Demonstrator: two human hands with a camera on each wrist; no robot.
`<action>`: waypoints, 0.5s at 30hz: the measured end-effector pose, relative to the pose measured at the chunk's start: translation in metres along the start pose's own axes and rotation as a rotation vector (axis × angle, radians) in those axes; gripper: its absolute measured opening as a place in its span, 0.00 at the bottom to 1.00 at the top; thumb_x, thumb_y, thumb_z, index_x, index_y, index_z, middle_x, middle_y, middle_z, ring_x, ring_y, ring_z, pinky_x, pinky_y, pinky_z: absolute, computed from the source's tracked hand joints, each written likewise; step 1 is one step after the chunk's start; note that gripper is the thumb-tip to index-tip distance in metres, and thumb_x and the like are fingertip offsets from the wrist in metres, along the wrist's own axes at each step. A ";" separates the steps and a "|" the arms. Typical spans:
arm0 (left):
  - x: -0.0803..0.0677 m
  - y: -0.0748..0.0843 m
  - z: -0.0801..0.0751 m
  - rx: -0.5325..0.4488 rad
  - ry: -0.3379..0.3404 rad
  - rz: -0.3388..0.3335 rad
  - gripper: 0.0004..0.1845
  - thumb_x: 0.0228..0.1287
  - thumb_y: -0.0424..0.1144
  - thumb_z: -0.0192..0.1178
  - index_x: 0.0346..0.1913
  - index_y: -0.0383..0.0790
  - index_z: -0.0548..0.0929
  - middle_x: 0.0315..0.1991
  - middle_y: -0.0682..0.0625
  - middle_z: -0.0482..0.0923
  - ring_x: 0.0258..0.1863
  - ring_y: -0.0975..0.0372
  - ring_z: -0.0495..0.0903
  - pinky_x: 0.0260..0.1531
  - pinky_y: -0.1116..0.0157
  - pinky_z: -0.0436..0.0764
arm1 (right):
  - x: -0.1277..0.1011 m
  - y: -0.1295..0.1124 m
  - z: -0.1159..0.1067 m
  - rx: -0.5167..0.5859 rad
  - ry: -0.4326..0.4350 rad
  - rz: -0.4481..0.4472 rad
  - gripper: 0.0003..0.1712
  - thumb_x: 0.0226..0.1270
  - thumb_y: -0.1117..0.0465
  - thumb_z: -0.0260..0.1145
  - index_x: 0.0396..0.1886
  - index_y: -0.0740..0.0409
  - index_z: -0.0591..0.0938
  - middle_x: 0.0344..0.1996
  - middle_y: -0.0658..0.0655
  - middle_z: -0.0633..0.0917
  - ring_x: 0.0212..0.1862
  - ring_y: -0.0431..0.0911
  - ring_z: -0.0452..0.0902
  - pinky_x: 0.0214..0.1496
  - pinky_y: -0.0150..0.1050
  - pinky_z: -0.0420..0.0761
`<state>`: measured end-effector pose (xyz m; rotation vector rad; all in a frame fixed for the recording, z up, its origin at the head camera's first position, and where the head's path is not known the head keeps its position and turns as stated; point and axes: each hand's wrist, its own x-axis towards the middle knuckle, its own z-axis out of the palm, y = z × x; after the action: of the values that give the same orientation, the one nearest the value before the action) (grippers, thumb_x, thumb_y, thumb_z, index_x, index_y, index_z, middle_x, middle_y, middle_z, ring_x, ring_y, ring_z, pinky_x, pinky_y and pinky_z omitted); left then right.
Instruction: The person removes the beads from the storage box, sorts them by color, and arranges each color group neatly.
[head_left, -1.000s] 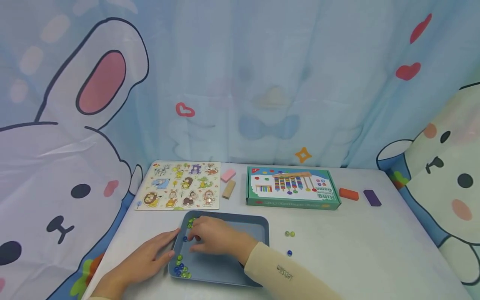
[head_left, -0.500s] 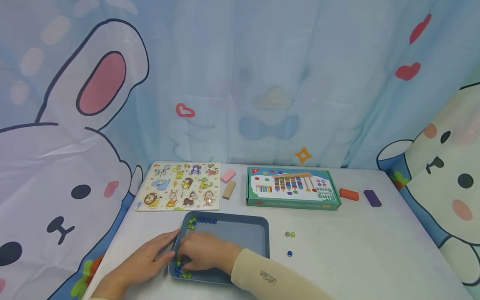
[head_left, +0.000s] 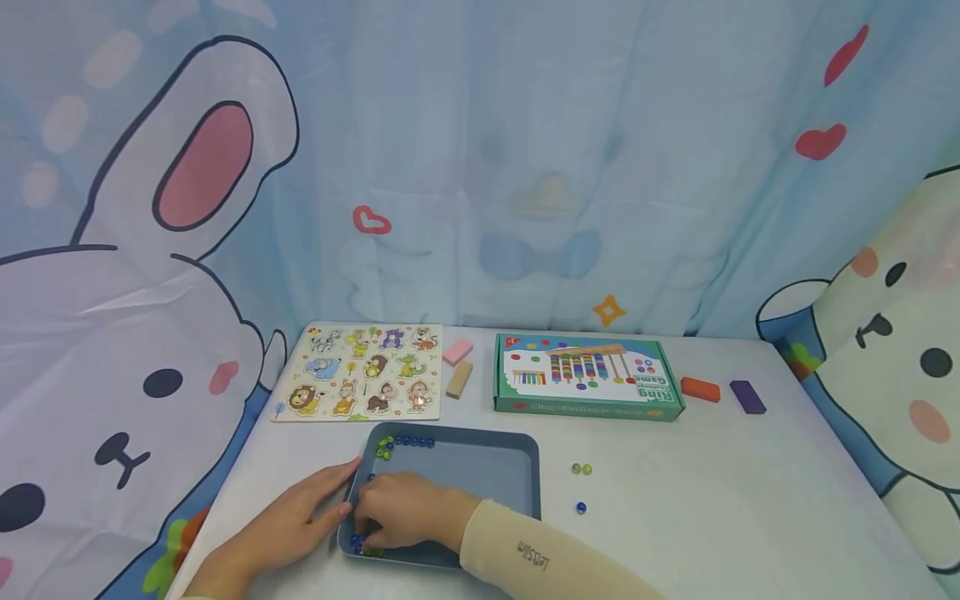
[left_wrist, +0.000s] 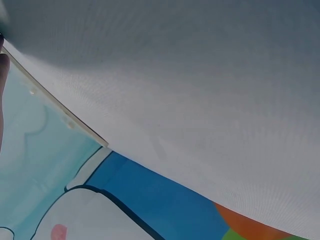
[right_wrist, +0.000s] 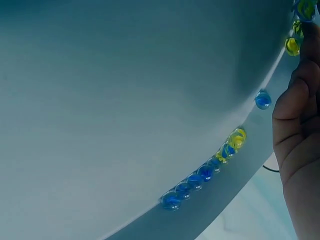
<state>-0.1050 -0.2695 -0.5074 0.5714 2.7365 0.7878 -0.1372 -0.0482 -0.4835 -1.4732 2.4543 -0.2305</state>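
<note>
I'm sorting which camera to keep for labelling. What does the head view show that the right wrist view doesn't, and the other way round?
Only the head view shows the left hand resting against the tray's left rim, the puzzle board, the game box, coloured blocks and three loose marbles on the table.

Only the right wrist view shows a close row of blue and yellow marbles lined against the tray wall, plus a lone blue one.

Both show the tray, marbles in it, and the right hand at them.
</note>
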 end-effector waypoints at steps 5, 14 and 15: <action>0.000 0.001 0.000 -0.011 -0.002 -0.014 0.36 0.79 0.64 0.49 0.82 0.55 0.63 0.77 0.47 0.71 0.76 0.46 0.71 0.73 0.39 0.72 | -0.001 0.004 0.000 0.054 -0.012 -0.005 0.08 0.64 0.45 0.78 0.40 0.39 0.92 0.34 0.35 0.87 0.34 0.25 0.74 0.38 0.16 0.74; 0.001 -0.003 0.001 -0.001 -0.009 -0.025 0.36 0.79 0.64 0.50 0.83 0.57 0.62 0.77 0.48 0.70 0.76 0.47 0.71 0.73 0.40 0.72 | -0.003 0.007 0.000 0.151 -0.047 0.030 0.08 0.61 0.49 0.80 0.39 0.42 0.92 0.31 0.36 0.88 0.30 0.25 0.74 0.35 0.16 0.74; 0.002 -0.004 0.001 -0.002 -0.009 -0.022 0.36 0.79 0.64 0.50 0.83 0.57 0.62 0.77 0.47 0.70 0.76 0.47 0.71 0.73 0.39 0.72 | -0.003 0.008 0.001 0.154 -0.047 0.033 0.08 0.61 0.50 0.80 0.39 0.42 0.92 0.30 0.36 0.87 0.30 0.24 0.74 0.35 0.16 0.74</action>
<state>-0.1072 -0.2712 -0.5107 0.5423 2.7286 0.7814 -0.1418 -0.0420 -0.4861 -1.3580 2.3635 -0.3653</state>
